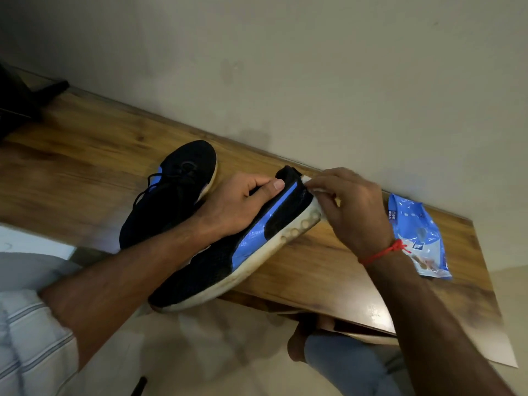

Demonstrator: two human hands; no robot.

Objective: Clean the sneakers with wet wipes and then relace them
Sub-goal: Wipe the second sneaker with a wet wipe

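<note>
A black sneaker with a blue stripe and a dirty white sole (228, 264) lies tilted over the table's front edge. My left hand (237, 204) grips it around the collar, thumb on the heel side. My right hand (348, 210) pinches a white wet wipe (313, 188) against the sneaker's heel. A second black sneaker (171, 192) with laces in place stands behind it on the wooden table (71, 155).
A blue wet wipes packet (418, 235) lies on the table to the right, near the wall. A dark object (20, 101) stands at the far left of the table. My knee (337, 358) shows below the table's edge.
</note>
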